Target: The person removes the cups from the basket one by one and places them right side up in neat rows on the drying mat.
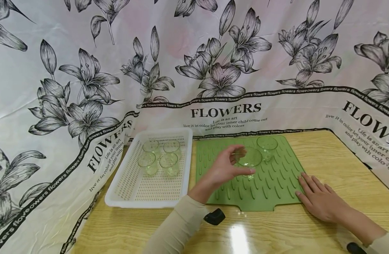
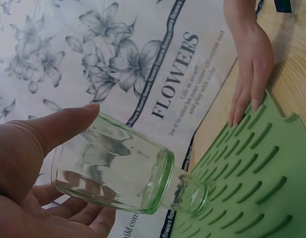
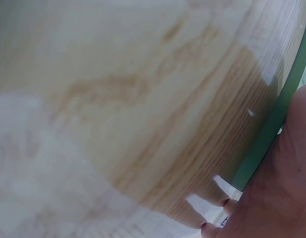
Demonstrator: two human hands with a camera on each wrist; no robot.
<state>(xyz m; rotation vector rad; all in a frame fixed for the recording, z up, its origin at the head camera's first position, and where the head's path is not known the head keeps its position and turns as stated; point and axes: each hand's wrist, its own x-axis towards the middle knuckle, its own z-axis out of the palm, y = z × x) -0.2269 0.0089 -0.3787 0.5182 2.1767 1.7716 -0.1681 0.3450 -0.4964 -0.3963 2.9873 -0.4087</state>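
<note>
In the head view my left hand point(image 1: 224, 167) holds a clear, green-tinted drinking glass point(image 1: 249, 157) over the green ridged mat point(image 1: 226, 192). Seen from the left wrist, the thumb lies along one side of the glass point(image 2: 113, 163) and the fingers curl along the other. A second glass point(image 1: 267, 144) stands on the mat at the back right, just beyond the held one. My right hand point(image 1: 322, 199) lies flat, straight fingertips on the mat's right edge and palm on the table. The right wrist view shows part of that hand point(image 3: 286, 188) beside the mat's rim point(image 3: 264, 144).
Left of the mat sits a white perforated basket point(image 1: 146, 203) with several similar glasses point(image 1: 169, 162) toward its back. Both stand on a wood-grain table point(image 1: 118, 229). A flower-printed cloth point(image 1: 169, 77) hangs behind and along the sides.
</note>
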